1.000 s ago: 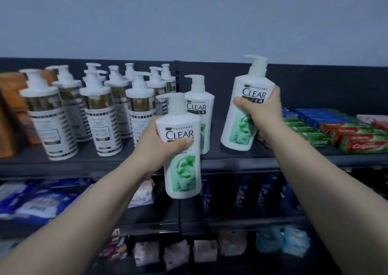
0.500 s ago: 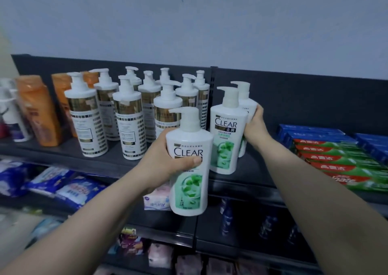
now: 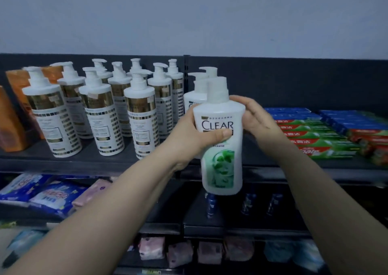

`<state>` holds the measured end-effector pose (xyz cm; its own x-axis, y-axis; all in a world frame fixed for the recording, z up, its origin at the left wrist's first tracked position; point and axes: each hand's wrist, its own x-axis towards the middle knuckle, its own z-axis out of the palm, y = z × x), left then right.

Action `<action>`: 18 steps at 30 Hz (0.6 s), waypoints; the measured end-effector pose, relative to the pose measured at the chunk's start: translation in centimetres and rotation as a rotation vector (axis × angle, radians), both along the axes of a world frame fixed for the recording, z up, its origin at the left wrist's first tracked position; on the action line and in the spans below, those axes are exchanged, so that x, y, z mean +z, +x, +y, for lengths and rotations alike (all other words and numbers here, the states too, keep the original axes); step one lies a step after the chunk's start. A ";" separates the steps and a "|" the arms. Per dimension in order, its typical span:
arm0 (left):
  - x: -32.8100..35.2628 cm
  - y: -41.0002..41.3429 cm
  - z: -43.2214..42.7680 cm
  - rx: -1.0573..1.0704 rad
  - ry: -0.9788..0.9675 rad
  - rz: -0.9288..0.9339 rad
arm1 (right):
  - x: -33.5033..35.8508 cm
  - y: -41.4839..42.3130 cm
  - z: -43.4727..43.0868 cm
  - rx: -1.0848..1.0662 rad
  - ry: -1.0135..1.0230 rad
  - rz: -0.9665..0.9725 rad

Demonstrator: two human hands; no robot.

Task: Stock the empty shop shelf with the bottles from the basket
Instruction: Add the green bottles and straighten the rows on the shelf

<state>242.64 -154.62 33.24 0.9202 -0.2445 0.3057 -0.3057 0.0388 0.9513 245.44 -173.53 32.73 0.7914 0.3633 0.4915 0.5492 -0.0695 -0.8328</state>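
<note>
Left hand grips the CLEAR shampoo bottle; right hand steadies it, fingers curled. Pushed in carelessly, it could topple the shelved CLEAR bottles just behind.

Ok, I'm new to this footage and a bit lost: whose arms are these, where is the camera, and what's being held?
The camera sits on a person's head, looking forward and down, so the two bare arms are their own. The left hand grips a white CLEAR bottle in front of the dark shelf; the right hand touches its other side. Behind it stand two more CLEAR bottles. To the left are gold-banded pump bottles and orange bottles; to the right, toothpaste boxes.
</note>
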 end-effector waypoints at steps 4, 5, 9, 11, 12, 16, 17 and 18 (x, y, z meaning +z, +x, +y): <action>0.9 0.8 -4.3 0.022 -0.076 -0.010 | -0.2 -0.9 -3.0 0.016 -0.120 0.121; 1.2 1.0 -5.2 0.046 -0.075 -0.006 | -0.3 -0.7 -3.5 -0.033 -0.103 0.107; 2.0 1.8 -5.9 0.164 0.040 -0.129 | -0.7 1.9 -5.7 -0.172 0.021 0.082; 1.2 1.7 -4.2 0.341 0.090 -0.257 | -1.0 4.3 -6.5 -0.242 0.050 0.072; 0.4 1.6 -3.2 0.426 0.069 -0.297 | -1.1 5.7 -6.8 -0.282 0.053 0.076; -2.9 2.6 0.7 0.729 0.171 -0.290 | -2.1 12.2 -6.6 -0.372 0.075 0.142; -3.5 3.1 1.5 0.768 0.249 -0.261 | -2.3 13.7 -6.3 -0.377 0.070 0.148; -4.1 3.7 2.1 0.776 0.317 -0.228 | -2.5 15.2 -5.7 -0.376 0.060 0.152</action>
<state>246.31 -152.48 29.12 0.7865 0.3222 0.5269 -0.3208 -0.5160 0.7943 260.62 -179.27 30.20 0.9290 0.0088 0.3700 0.3648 -0.1910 -0.9113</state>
